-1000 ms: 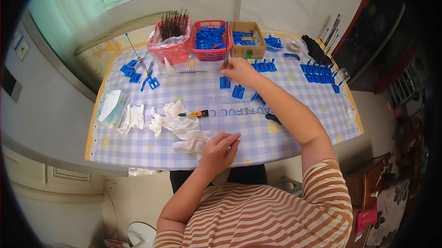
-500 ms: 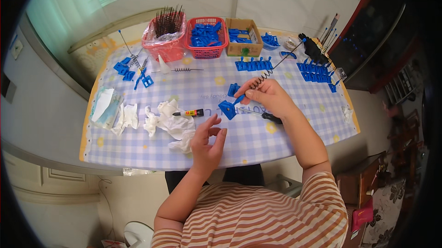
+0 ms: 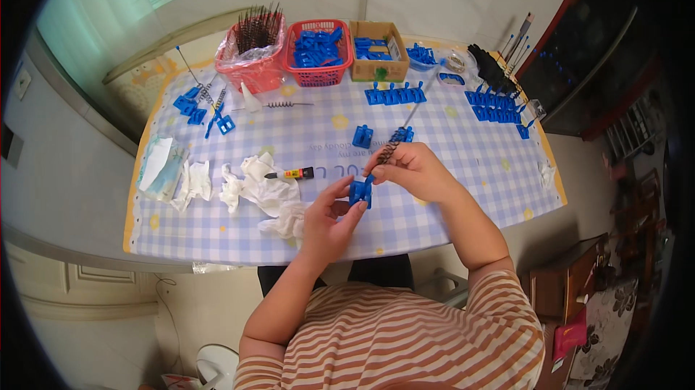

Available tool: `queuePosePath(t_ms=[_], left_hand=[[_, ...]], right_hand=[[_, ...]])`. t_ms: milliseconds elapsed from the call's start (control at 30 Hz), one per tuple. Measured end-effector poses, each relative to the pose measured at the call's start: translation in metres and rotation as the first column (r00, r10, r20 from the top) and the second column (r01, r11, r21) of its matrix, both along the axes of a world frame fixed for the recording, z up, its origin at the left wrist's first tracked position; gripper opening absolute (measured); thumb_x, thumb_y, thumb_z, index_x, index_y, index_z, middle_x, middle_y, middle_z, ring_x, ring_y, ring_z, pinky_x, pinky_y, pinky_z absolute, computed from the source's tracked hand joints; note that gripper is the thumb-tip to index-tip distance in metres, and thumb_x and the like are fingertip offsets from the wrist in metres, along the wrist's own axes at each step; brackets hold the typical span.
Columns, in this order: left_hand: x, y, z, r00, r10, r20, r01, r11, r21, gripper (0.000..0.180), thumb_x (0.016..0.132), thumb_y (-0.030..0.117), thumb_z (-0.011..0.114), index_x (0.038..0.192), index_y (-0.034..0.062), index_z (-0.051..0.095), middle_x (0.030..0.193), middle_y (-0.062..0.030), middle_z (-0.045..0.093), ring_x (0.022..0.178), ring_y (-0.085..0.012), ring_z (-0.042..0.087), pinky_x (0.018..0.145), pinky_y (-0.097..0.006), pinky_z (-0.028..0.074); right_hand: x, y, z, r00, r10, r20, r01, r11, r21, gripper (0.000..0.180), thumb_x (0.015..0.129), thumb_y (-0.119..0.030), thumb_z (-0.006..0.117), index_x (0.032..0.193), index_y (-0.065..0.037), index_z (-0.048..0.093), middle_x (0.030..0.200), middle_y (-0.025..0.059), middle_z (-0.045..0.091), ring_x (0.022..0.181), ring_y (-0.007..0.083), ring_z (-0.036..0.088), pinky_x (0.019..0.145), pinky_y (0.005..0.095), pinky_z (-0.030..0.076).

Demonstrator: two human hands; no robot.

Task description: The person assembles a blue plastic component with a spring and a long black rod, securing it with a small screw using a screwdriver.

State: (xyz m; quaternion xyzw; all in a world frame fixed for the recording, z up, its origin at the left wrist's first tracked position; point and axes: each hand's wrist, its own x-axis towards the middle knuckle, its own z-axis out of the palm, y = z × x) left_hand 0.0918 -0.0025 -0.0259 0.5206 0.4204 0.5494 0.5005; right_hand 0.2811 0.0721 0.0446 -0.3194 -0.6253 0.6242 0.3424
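Over the near middle of the table, my left hand (image 3: 327, 222) grips a small blue plastic base (image 3: 360, 196) between thumb and fingers. My right hand (image 3: 414, 171), just above and to the right, pinches the low end of a dark coiled spring wire (image 3: 392, 146) where it meets the blue piece. The wire's straight part slants up and away to the right. Beyond the hands, one blue plastic piece (image 3: 363, 136) sits on the cloth, and another is partly hidden behind the spring. A small black and yellow glue tube (image 3: 289, 173) lies on crumpled white tissue (image 3: 269, 191) left of my hands.
Along the back stand a red bin of dark wires (image 3: 250, 75), a red basket of blue parts (image 3: 318, 77) and a cardboard box (image 3: 380, 70). Rows of blue pieces (image 3: 394, 94) sit far right of centre, with more (image 3: 498, 108) near black gloves (image 3: 491, 71). Sprung assemblies (image 3: 195, 108) lie left.
My right hand has brought the spring wire and blue base nearer and lower. My left hand, apart before, has closed on the base. The wire now stands steeper.
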Motion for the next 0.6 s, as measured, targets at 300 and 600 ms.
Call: queuePosePath(t_ms=[300,600], left_hand=[[-0.004,-0.001,-0.005,0.989,-0.048,0.142,0.066,0.99,-0.126,0.046,0.087,0.004,0.069,0.13,-0.0021,0.052,0.118,-0.0125,0.061,0.088,-0.0105,0.065,0.076,-0.022,0.053],[-0.002,-0.017,0.013,0.819,0.274,-0.504,-0.158,0.952,0.26,0.044,0.08,0.011,0.076,0.121,0.0054,0.062,0.103,-0.0118,0.06,0.071,-0.0179,0.06,0.064,-0.029,0.051]], right_hand=[[-0.004,-0.003,-0.006,0.942,-0.114,0.316,-0.057,0.872,0.487,0.007,0.083,-0.008,0.071,0.087,-0.003,0.068,0.079,0.0048,0.068,0.073,0.0148,0.064,0.067,0.0276,0.049],[-0.017,-0.016,-0.015,0.925,-0.313,0.215,0.097,0.742,0.663,0.018,0.079,-0.015,0.078,0.078,-0.004,0.063,0.072,0.0063,0.064,0.063,0.0198,0.059,0.056,0.0298,0.046]])
